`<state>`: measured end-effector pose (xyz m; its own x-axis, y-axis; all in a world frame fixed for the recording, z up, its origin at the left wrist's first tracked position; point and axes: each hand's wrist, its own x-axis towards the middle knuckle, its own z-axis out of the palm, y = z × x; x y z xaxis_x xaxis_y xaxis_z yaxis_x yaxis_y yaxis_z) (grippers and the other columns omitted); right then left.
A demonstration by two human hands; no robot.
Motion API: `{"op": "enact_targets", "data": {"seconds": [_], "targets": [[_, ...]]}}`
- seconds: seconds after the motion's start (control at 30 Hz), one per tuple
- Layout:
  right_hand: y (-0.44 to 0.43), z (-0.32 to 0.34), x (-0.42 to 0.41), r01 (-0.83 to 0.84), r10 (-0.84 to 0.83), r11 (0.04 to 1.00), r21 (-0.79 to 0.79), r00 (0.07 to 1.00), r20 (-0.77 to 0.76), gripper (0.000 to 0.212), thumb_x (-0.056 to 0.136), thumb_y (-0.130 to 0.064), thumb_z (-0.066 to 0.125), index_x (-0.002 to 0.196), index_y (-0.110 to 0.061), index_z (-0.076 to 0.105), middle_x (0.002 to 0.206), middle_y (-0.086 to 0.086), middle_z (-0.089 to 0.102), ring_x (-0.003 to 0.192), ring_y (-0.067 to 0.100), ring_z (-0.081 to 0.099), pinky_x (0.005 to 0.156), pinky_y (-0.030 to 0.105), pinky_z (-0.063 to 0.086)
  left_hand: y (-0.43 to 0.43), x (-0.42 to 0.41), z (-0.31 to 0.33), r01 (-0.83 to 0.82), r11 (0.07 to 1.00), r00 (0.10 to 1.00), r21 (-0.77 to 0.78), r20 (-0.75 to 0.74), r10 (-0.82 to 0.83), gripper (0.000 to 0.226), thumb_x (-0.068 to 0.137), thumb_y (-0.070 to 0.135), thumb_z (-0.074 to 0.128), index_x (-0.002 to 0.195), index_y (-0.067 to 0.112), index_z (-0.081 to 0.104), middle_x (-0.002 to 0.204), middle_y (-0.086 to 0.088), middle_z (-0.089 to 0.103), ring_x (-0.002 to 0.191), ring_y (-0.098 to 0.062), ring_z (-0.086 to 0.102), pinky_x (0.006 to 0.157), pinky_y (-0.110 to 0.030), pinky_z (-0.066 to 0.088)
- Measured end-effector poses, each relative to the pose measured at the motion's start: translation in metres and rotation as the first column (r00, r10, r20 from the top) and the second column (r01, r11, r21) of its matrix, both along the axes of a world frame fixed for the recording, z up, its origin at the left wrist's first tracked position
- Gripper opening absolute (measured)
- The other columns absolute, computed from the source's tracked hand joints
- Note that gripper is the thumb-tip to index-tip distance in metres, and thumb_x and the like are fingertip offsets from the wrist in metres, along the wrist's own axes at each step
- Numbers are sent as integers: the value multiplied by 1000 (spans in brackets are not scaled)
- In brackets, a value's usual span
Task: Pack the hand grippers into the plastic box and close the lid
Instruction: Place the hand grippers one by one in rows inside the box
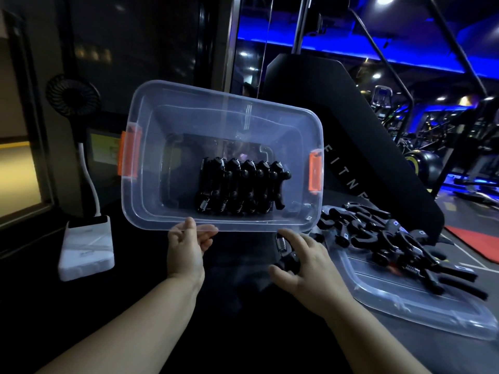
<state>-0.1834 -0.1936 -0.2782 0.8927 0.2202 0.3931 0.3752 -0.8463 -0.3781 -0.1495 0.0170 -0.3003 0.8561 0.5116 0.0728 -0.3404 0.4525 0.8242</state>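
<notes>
Hand grippers (240, 188), six in a row, lie in one plastic box (151, 157); left hand (186, 252) pinches its rim, right hand (310, 271) fingers clamp a seventh gripper (287, 259).

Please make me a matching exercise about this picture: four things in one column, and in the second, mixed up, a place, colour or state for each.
1 left hand
2 right hand
3 lid
4 latches

a orange
b holds one hand gripper
c grips the plastic box by its near rim
d lies flat under a pile of grippers

Pairs: 1-c, 2-b, 3-d, 4-a
</notes>
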Motion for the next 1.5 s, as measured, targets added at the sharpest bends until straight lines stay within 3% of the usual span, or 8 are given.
{"op": "enact_targets", "data": {"seconds": [0.2, 0.33, 0.6, 0.73, 0.93, 1.2, 1.33, 1.5], "targets": [[23, 8, -3, -299, 260, 893, 337, 953, 157, 49, 78, -65, 41, 126, -67, 35, 132, -15, 45, 123, -3, 40, 95, 13, 33, 0, -1, 1, -3, 1000, 1000, 10, -16, 3, 15, 102, 30, 35, 93, 21, 43, 79, -8, 68, 77, -19, 65, 70, -26, 46], [34, 9, 0, -364, 292, 748, 555, 931, 217, 28, 83, -55, 40, 107, -46, 53, 113, -4, 57, 108, 10, 53, 89, 15, 38, 0, -2, 2, 1, 1000, 1000, 2, -8, -1, 14, 102, 30, 36, 93, 21, 43, 78, -8, 68, 76, -19, 65, 69, -26, 46], [19, 29, 6, -281, 228, 882, 378, 957, 179, 26, 83, -51, 34, 91, -33, 53, 77, -18, 54, 73, 4, 49, 65, 14, 34, 2, -1, 0, 17, 1000, 1000, 8, -4, -17, 14, 102, 29, 35, 94, 20, 43, 79, -8, 69, 78, -20, 65, 69, -27, 47], [7, 44, 8, -208, 188, 961, 184, 975, 120, 20, 85, -51, 45, 93, -34, 52, 82, -18, 55, 78, 1, 52, 66, 13, 35, 2, -1, 1, 24, 1000, 1000, 6, -8, -24, 14, 102, 30, 35, 94, 21, 43, 79, -7, 69, 79, -20, 65, 71, -27, 46], [5, 53, 10, -169, 168, 986, -9, 984, -61, 22, 88, -36, 59, 98, -39, 40, 82, -11, 59, 63, 11, 60, 67, 38, 54, 2, -3, 1, 46, 999, 999, -5, -10, -46, 14, 102, 30, 36, 94, 21, 43, 78, -6, 69, 79, -18, 65, 71, -26, 46], [11, 70, 24, -206, 211, 977, 48, 969, -130, 19, 87, -22, 66, 94, -36, 55, 96, -4, 58, 67, 19, 67, 62, 40, 59, 3, -4, 2, 65, 997, 998, -40, -1, -65, 15, 102, 28, 36, 95, 17, 43, 77, -6, 68, 75, -17, 65, 70, -26, 47], [25, 81, 29, -299, 311, 929, 218, 950, -20, 32, 85, -11, 70, 89, -40, 59, 95, 0, 58, 67, 8, 62, 59, 18, 52, 4, -1, 0, 67, 996, 998, -55, 5, -67, 16, 101, 28, 38, 90, 18, 43, 72, -3, 69, 74, -17, 65, 69, -26, 46], [61, 100, 47, -329, 289, 875, 356, 944, 161, 24, 70, -43, 68, 90, -50, 58, 100, 5, 62, 89, 20, 65, 78, 35, 50, 6, 5, -4, 84, 996, 996, -40, 25, -83, 27, 101, 26, 40, 103, 0, 48, 73, -8, 69, 70, -15, 65, 66, -25, 47]]}}
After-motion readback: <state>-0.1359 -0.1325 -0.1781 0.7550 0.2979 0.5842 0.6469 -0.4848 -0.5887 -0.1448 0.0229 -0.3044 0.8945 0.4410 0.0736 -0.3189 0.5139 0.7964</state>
